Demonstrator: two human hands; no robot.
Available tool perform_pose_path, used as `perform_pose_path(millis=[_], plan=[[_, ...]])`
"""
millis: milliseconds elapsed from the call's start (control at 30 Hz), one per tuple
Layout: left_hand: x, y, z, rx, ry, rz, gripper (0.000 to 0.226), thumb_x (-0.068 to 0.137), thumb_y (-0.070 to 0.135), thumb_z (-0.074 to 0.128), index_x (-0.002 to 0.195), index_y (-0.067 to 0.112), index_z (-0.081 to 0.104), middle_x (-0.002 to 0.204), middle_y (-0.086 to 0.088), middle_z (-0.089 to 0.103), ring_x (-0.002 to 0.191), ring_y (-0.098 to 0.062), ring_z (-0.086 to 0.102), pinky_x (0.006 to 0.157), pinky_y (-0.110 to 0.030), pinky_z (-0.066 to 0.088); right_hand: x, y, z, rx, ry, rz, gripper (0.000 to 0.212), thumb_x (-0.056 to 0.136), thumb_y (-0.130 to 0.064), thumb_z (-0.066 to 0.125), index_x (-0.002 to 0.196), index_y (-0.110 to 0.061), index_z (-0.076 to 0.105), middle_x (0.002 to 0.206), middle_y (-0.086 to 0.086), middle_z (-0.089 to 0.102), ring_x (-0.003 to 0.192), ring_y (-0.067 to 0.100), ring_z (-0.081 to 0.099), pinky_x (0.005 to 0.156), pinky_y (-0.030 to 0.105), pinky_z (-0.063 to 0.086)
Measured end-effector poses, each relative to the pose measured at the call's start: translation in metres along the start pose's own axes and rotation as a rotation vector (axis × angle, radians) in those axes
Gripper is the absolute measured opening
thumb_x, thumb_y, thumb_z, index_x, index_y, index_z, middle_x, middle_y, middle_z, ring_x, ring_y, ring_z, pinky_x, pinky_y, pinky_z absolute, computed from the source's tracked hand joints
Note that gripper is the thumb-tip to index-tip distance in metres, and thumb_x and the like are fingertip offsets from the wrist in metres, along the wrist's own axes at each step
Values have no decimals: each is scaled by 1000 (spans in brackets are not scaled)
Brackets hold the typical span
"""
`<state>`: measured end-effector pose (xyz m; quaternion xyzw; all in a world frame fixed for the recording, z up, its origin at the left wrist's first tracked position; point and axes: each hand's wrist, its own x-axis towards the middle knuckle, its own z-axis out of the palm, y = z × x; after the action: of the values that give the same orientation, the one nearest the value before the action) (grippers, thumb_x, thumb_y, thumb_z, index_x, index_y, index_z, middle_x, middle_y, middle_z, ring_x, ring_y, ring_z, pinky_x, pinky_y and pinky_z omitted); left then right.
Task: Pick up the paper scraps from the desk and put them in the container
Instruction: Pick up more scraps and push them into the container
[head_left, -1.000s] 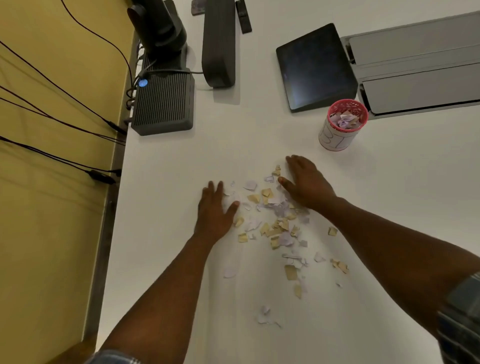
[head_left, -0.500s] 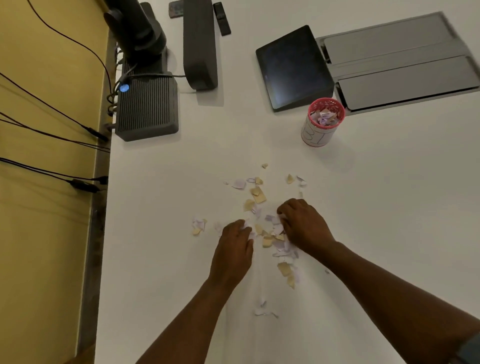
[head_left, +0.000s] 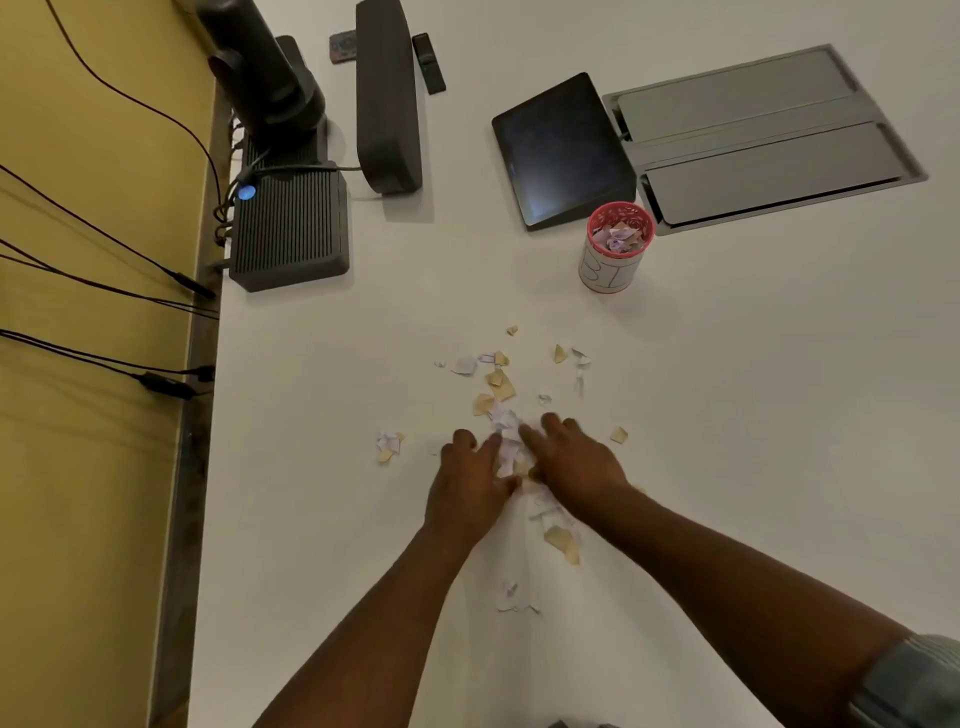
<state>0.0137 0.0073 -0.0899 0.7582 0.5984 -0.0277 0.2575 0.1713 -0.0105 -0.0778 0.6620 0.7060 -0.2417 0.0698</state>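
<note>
White and tan paper scraps (head_left: 500, 385) lie scattered on the white desk (head_left: 727, 415). My left hand (head_left: 470, 480) and my right hand (head_left: 574, 462) press together side by side, fingers curled around a small heap of scraps (head_left: 510, 447) squeezed between them. More scraps lie beyond the hands, to the left at the small cluster (head_left: 389, 446), and nearer me at the tan piece (head_left: 563, 540). The container (head_left: 617, 248), a red-rimmed white cup holding scraps, stands upright at the far right of the pile.
A dark tablet-like device (head_left: 563, 150) and a grey floor-box lid (head_left: 763, 135) lie behind the container. A ribbed grey box (head_left: 291, 228), a camera and a dark speaker (head_left: 387, 98) stand at the far left. Cables hang along the yellow wall (head_left: 78, 364).
Both hands swept from a flat, spread position toward me and together, bunching scraps between them. Fingers have curled around the heap.
</note>
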Motion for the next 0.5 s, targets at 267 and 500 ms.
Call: perform_pose_path(millis=[267,500], plan=[[-21,7,11,-111,52,96,21,93,13,47,82,8,64,89,-7,58,78,-17,55,63,-28,45,-25,0,2,-42,108,-66,19,92,-7,51,110,-10,59,103,9,57,92,25,58,66,28,42],[-11,7,-26,-383,235,99,10,75,-3,67,68,2,72,75,-12,72,70,-14,65,61,-24,54,-35,26,-19,449,301,99,22,90,-9,58,107,-10,73,107,8,71,94,24,66,80,24,47]])
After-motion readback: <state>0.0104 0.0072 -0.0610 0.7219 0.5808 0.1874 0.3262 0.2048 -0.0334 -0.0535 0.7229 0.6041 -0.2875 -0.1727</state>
